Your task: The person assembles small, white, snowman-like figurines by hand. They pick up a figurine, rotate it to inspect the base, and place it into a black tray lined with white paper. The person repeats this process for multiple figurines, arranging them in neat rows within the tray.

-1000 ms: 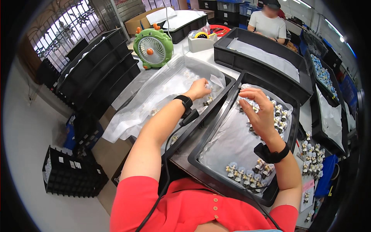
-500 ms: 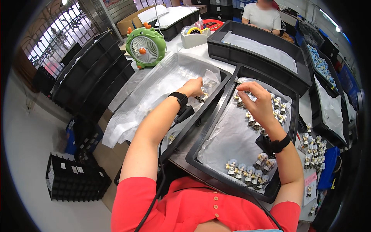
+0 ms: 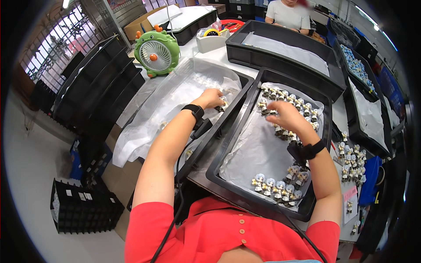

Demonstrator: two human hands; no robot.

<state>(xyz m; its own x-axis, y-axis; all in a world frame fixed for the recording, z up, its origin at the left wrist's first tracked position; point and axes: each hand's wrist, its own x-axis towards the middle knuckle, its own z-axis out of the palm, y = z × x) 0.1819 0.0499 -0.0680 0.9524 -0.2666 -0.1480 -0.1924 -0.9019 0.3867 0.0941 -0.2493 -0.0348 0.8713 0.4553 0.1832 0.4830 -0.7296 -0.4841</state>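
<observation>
My left hand (image 3: 210,99) reaches into the left black tray (image 3: 247,83), its fingers closed on a small figurine (image 3: 223,104) with pale hair and a white-and-gold outfit. White translucent sheeting (image 3: 144,127) covers much of that tray. Over the right black tray (image 3: 239,175), my right hand (image 3: 287,117) holds nothing, thumb and fingers apart. Just left of its fingertips stands a similar figurine (image 3: 262,105). Rows of these figurines fill the tray's far part, partly hidden behind my right hand. A smaller group (image 3: 280,190) stands at the near edge on the paper lining.
A green fan (image 3: 157,53) and a tape dispenser (image 3: 212,41) stand behind the left tray. Another black tray (image 3: 285,52) lies at the back. More figurines (image 3: 352,163) stand at the right. Stacked trays (image 3: 96,83) rise at the left. A co-worker (image 3: 287,17) sits opposite.
The view has shifted slightly. My right hand has lowered, its thumb and fingers farther apart, beside the far figurines. My left hand stays in the left tray, its fingers now at a figurine.
</observation>
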